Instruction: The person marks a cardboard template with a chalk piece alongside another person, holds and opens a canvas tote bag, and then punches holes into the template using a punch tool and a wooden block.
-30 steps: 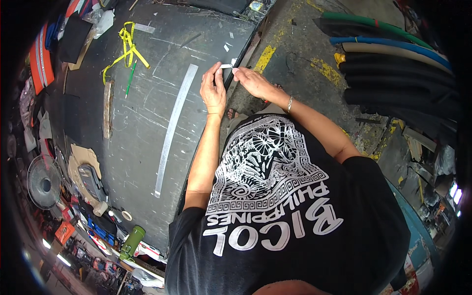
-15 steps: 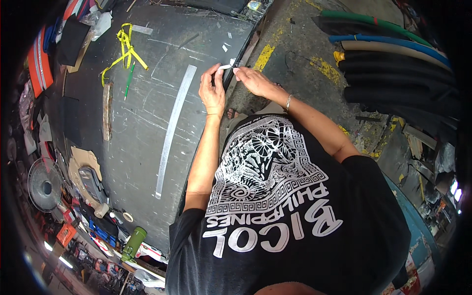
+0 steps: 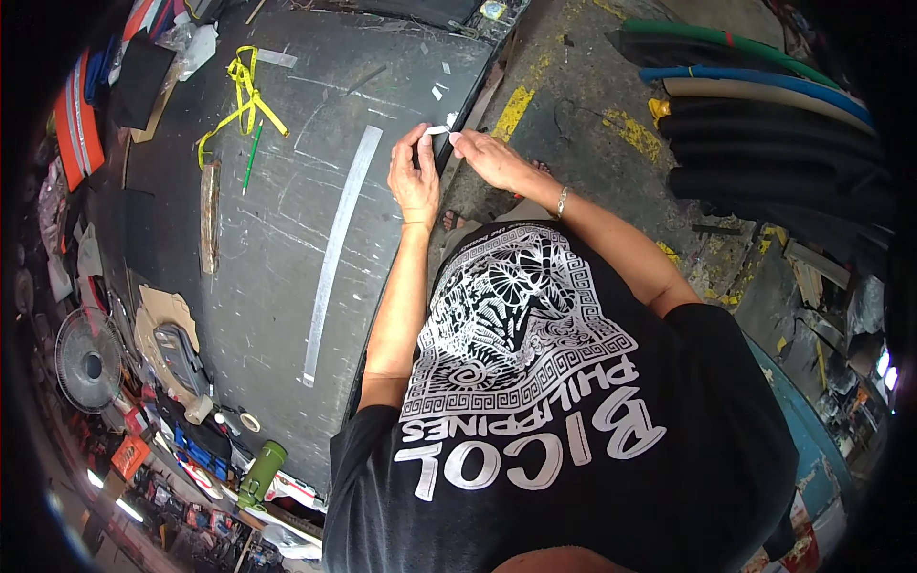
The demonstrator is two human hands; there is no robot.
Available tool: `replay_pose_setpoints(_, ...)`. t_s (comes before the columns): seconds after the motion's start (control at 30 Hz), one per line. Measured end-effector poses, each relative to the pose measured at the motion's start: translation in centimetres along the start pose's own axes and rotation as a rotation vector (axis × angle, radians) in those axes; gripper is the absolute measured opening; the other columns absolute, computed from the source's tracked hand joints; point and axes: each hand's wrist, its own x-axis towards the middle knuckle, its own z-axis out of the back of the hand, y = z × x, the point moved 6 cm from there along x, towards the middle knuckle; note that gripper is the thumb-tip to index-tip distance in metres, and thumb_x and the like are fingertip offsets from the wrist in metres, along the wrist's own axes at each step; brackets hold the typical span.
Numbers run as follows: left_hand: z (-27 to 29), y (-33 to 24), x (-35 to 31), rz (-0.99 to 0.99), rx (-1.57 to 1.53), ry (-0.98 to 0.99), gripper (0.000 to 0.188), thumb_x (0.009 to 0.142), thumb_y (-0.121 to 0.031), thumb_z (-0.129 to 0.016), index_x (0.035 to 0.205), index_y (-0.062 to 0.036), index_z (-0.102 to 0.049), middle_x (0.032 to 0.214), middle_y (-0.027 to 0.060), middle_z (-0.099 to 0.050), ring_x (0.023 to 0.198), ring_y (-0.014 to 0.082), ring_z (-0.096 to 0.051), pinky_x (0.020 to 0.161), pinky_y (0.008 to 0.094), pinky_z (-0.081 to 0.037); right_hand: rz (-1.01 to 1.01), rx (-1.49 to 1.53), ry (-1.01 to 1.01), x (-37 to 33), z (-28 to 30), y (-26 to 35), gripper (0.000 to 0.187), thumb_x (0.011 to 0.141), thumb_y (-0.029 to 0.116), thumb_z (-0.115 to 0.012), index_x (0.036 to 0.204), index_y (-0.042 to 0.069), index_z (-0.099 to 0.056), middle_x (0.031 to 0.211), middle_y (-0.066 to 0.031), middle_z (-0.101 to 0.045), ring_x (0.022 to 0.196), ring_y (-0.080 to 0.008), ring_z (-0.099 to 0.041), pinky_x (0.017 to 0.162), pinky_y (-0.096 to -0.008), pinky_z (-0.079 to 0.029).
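Note:
At the table's right edge, my left hand (image 3: pixel 415 181) pinches a short white stick (image 3: pixel 437 130) that looks like chalk. My right hand (image 3: pixel 495 162) is closed with its fingertips at the stick's far end; whatever it grips is too small to make out. White crumbs or scraps (image 3: pixel 452 119) lie on the table edge just beyond the fingertips. To the left of my left hand, a long metal ruler (image 3: pixel 339 253) rests on the dark tabletop (image 3: pixel 277 315).
A yellow tape measure (image 3: pixel 245 94), a green pencil (image 3: pixel 252 159) and a worn wooden bar (image 3: pixel 209 218) lie farther left. A fan (image 3: pixel 88 361), a green bottle (image 3: pixel 262 473) and a tape roll (image 3: pixel 249 422) are at lower left. Rolls of black material (image 3: pixel 764 138) lie at right.
My right fingertips have shifted very slightly toward the left hand along the white stick, and a dark bit seen by them no longer shows. Nothing else has visibly moved.

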Motion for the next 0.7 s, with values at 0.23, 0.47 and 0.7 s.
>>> replay_pose_setpoints(0.23, 0.1, -0.2, 0.1, -0.028, 0.004, 0.000, 0.023, 0.101, -0.023, -0.066, 0.116, -0.0053, -0.068, 0.113, 0.0101, -0.073, 0.104, 0.0227, -0.070, 0.089, 0.0340, -0.053, 0.047, -0.162, 0.079, -0.8, 0.6, 1.6, 0.042, 0.109, 0.036, -0.033, 0.108, 0.001, -0.056, 0.103, -0.0166, -0.065, 0.098, -0.0399, -0.064, 0.088, -0.0471, -0.049)
replay_pose_setpoints(0.47, 0.6, -0.2, 0.1, 0.001, -0.027, -0.062, 0.023, 0.101, -0.024, -0.068, 0.114, -0.0051, -0.068, 0.110, 0.0096, -0.073, 0.100, 0.0223, -0.070, 0.086, 0.0333, -0.053, -0.083, -0.038, 0.070, -0.3, 0.2, 0.1, 0.053, 0.108, 0.046, -0.033, 0.103, 0.000, -0.059, 0.097, -0.0192, -0.066, 0.098, -0.0418, -0.063, 0.089, -0.0479, -0.048)
replay_pose_setpoints(0.7, 0.4, 0.0, 0.0, 0.046, -0.030, -0.001, 0.024, 0.100, -0.025, -0.068, 0.114, -0.0056, -0.068, 0.110, 0.0094, -0.073, 0.099, 0.0224, -0.070, 0.086, 0.0330, -0.053, -0.013, -0.003, 0.027, 0.1, 0.0, 0.2, 0.055, 0.108, 0.047, -0.035, 0.102, 0.000, -0.061, 0.098, -0.0191, -0.067, 0.099, -0.0412, -0.064, 0.087, -0.0471, -0.049)
